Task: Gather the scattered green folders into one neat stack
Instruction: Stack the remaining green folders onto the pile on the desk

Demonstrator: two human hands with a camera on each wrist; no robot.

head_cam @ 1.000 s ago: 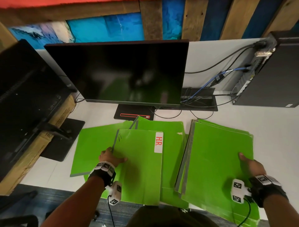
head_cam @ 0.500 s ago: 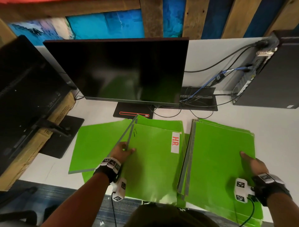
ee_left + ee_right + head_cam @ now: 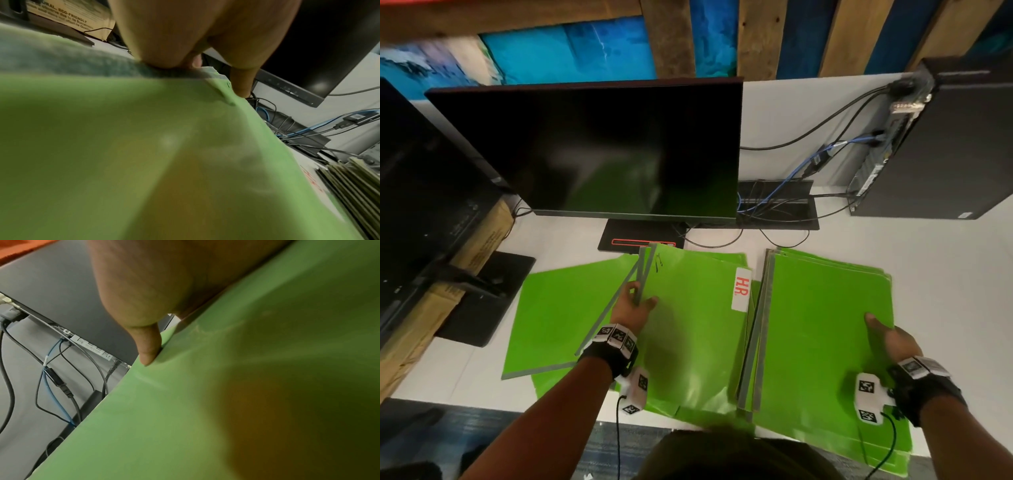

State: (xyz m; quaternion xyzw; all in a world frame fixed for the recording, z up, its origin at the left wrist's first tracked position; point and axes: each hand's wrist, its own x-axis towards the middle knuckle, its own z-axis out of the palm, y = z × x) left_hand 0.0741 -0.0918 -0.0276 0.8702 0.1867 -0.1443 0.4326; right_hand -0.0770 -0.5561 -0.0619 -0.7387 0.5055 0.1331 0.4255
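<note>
Only head view shows HR folder (image 3: 698,325) label; left hand (image 3: 631,308) grips spine.

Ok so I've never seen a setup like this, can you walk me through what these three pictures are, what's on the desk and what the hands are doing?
There is no machine here, just a person wearing three cameras. The big picture comes from a camera on the head, looking down at a white desk. The other two come from cameras strapped to the wrists, so each shows a thumb and green card from very close up.

On the desk lie green folders in front of a dark monitor, with a black computer and cables to the right.

The left hand grips the grey edge of the folder labelled HR, which lies over other loose folders. The right hand holds the right edge of the folder stack, thumb on top.
</note>
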